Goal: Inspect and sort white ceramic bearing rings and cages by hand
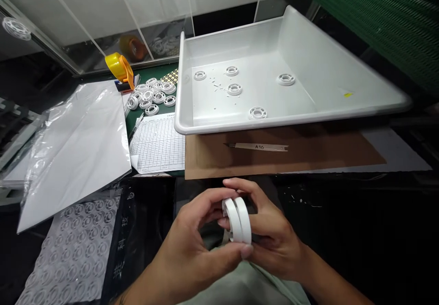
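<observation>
Two white bearing rings (237, 220) stand on edge, side by side, between my hands near the table's front edge. My left hand (192, 241) grips them from the left, its thumb under the rings. My right hand (272, 232) holds them from the right, with fingers curled over the top. A large white tray (308, 113) sits beyond, and several white rings (234, 89) lie loose in it. More white rings (152, 95) are piled on the green mat left of the tray.
A yellow tape dispenser (120, 67) stands at the back left. Clear plastic bags (78, 145) and a printed grid sheet (159, 142) lie left of a brown cardboard sheet (274, 156) with a metal strip marked A16 (259, 147). A moulded blister sheet (72, 254) lies at bottom left.
</observation>
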A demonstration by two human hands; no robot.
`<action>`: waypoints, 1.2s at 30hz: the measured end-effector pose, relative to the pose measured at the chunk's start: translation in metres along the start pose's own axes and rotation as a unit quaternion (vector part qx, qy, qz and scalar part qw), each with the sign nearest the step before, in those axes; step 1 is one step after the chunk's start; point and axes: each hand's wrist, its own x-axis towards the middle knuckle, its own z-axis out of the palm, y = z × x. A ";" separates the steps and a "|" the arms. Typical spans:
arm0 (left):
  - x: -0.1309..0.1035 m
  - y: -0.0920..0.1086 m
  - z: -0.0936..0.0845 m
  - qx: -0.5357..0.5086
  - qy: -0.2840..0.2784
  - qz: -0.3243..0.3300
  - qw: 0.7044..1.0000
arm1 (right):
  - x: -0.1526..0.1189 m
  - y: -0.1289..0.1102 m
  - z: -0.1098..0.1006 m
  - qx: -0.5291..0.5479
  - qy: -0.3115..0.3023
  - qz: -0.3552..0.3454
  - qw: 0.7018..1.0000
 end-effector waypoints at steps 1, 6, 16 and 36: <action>-0.001 -0.001 -0.001 -0.006 -0.007 -0.006 1.000 | -0.001 0.001 0.000 0.006 -0.001 -0.004 1.000; -0.002 -0.006 -0.003 -0.041 -0.055 -0.057 0.996 | -0.002 0.006 0.000 -0.110 0.010 -0.071 0.991; -0.006 -0.006 -0.004 0.208 0.003 0.108 0.972 | -0.009 -0.005 -0.010 0.108 0.022 0.106 0.988; -0.014 -0.009 -0.008 -0.009 -0.026 0.081 0.996 | 0.004 -0.053 0.024 0.574 0.024 0.363 0.733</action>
